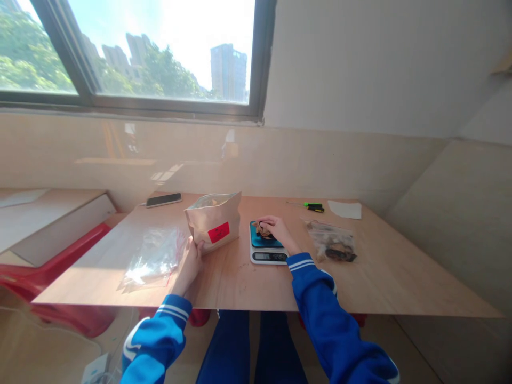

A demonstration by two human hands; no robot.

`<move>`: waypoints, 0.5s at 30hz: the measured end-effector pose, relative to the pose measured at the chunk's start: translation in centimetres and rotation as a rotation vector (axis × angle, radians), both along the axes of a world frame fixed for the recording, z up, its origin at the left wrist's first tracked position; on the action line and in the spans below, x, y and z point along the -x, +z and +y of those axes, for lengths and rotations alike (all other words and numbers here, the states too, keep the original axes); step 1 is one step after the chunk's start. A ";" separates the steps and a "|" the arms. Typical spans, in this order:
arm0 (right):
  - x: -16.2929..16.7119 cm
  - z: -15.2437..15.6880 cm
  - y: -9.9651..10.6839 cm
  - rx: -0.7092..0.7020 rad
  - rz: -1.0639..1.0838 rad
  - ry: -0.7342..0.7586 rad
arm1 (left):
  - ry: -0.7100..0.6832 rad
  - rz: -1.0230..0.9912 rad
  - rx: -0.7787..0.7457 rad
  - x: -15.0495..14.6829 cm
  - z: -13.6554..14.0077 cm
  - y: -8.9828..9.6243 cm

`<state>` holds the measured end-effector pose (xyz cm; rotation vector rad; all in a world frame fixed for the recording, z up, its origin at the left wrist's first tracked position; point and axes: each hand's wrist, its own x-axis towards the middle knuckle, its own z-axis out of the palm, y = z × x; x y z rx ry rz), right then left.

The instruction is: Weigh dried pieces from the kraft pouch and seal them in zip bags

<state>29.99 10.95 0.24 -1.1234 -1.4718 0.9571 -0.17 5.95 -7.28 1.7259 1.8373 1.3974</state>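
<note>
My left hand (191, 265) grips the lower left corner of a brown paper bag (214, 226) with a red label, its thumb against the front. The bag stands upright with its mouth gaping. To its right is a kitchen scale (256, 256) with a blue top and a white body; its display is lit, but the digits are too small to read. Over the blue top, my right hand (276, 228) has its fingers closed on dried brown pieces (264, 232). They look crinkled and dark; their exact kind is unclear.
Clear plastic bags (150, 258) lie at the left, below a phone (164, 200). Right of the scale lies a zip bag (334, 242) with dried brown pieces. Behind it are screwdrivers (314, 207) and white paper (344, 209). A red stool (80, 320) stands below left.
</note>
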 end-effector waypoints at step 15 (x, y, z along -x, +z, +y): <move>-3.1 -0.2 3.7 -0.182 0.061 -0.082 | -0.020 0.008 -0.004 0.0 -0.1 0.3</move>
